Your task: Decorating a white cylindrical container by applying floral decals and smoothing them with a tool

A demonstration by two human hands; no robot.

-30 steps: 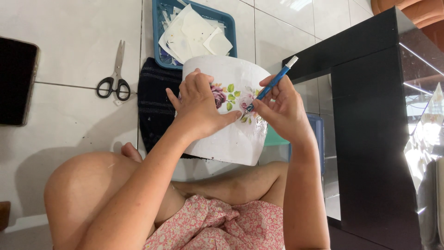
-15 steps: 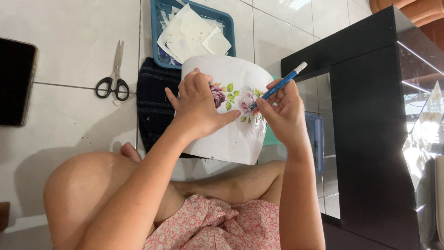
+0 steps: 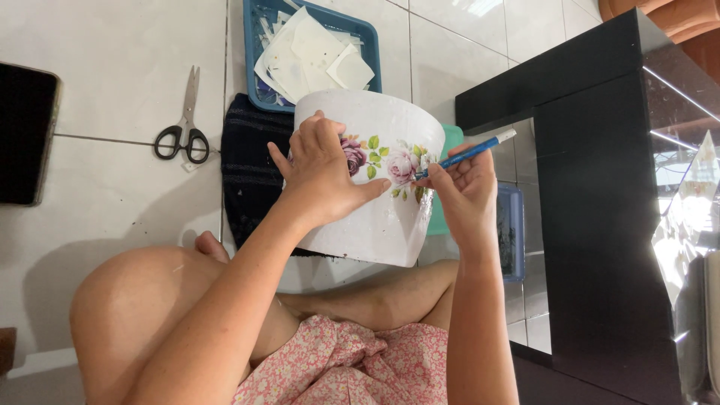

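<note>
A white pot (image 3: 375, 225) with a rose and green-leaf picture on its side is held tilted above my lap. My left hand (image 3: 322, 169) lies flat on the pot's side, fingers spread beside the flowers. My right hand (image 3: 461, 187) pinches a blue-handled brush (image 3: 469, 154), whose tip touches the pink rose (image 3: 401, 165) on the pot. My bare knee (image 3: 135, 300) and floral pink clothing (image 3: 352, 367) fill the lower part of the view.
A blue tray (image 3: 255, 45) with white paper scraps lies on the tiled floor beyond the pot. Black-handled scissors (image 3: 184, 120) lie to its left, a dark cloth (image 3: 251, 172) under the pot, a dark flat object (image 3: 26, 135) far left, and black furniture (image 3: 600, 225) on the right.
My right hand has tilted the brush flatter and shifted slightly down along the rose. The left hand and pot stay put.
</note>
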